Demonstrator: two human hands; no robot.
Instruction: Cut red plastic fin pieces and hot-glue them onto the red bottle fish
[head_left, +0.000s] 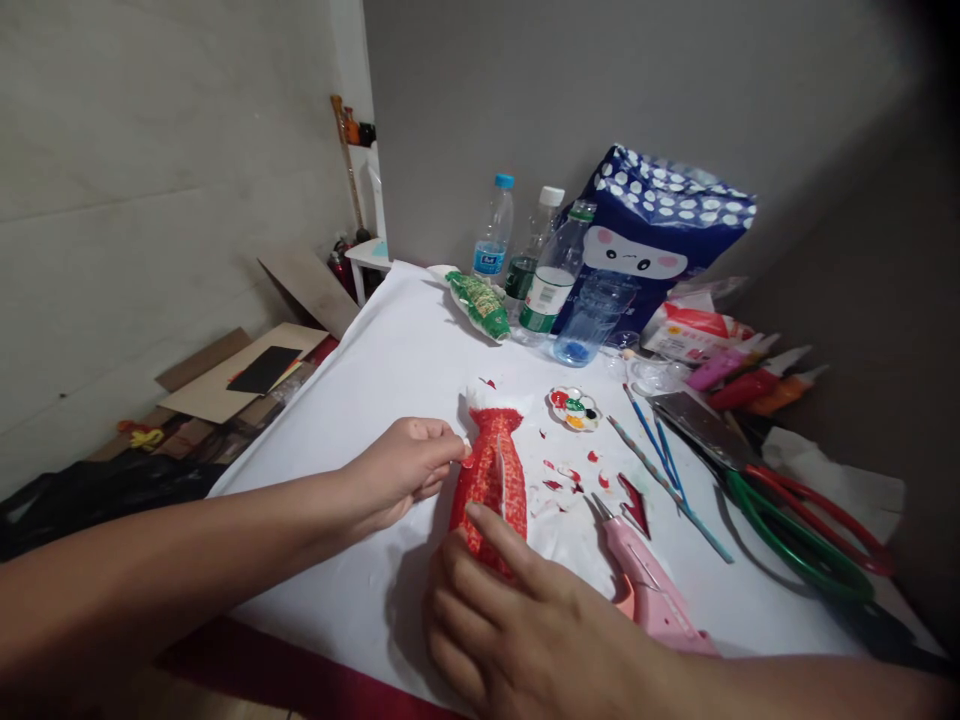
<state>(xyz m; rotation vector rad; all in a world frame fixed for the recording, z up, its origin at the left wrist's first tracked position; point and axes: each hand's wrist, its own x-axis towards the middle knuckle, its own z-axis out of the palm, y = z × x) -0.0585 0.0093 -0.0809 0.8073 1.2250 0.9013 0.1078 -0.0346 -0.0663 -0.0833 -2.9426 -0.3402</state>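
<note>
A red fish-shaped craft with a speckled, scaly surface and a white-edged strip along its middle lies on the white-covered table. My right hand is curled round its lower part, holding it against the table and hiding that end. At its left edge my left hand is closed in a pinch on a small red-and-white piece, which sits against or very near the craft; contact cannot be made out. Scattered red scraps lie to the right, near a pink glue gun.
Behind stand several plastic bottles and a blue bag; a green fish-shaped craft lies beside them. A paint palette, brushes, green-and-red-handled scissors and coloured tubes are at right. Cardboard lies left of the table.
</note>
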